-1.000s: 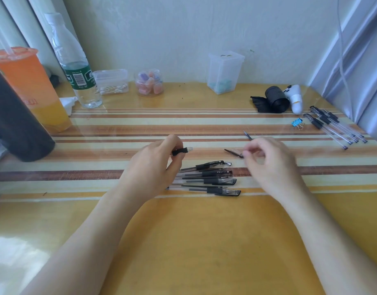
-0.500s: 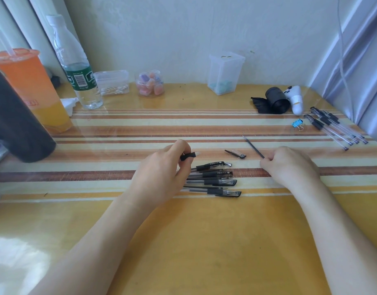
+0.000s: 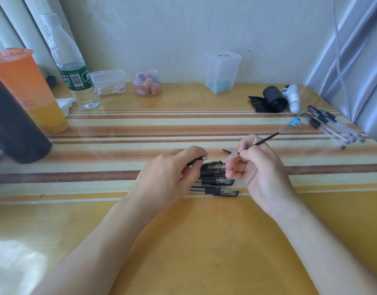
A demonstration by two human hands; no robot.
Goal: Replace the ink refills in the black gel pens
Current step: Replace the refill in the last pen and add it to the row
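Observation:
My left hand [image 3: 168, 177] grips a black pen barrel [image 3: 196, 160] near its open end, pointing it to the right. My right hand [image 3: 255, 167] pinches a thin black ink refill [image 3: 262, 141], lifted off the table, its far end slanting up to the right and its near end close to the barrel. Between and below my hands lies a stack of several black gel pens [image 3: 217, 182] with caps on. A small black pen tip piece [image 3: 226, 151] lies on the table just beyond them.
Several more pens [image 3: 332, 126] lie at the right edge beside a blue binder clip [image 3: 295, 122]. Behind are a white controller [image 3: 293, 97], a black roll [image 3: 272, 99], clear boxes [image 3: 222, 71], a water bottle [image 3: 74, 67], an orange drink [image 3: 28, 88] and a dark cylinder [image 3: 15, 122].
My right hand picked the refill up from the table and brought it left towards the barrel. My left hand stayed nearly in place, holding the barrel.

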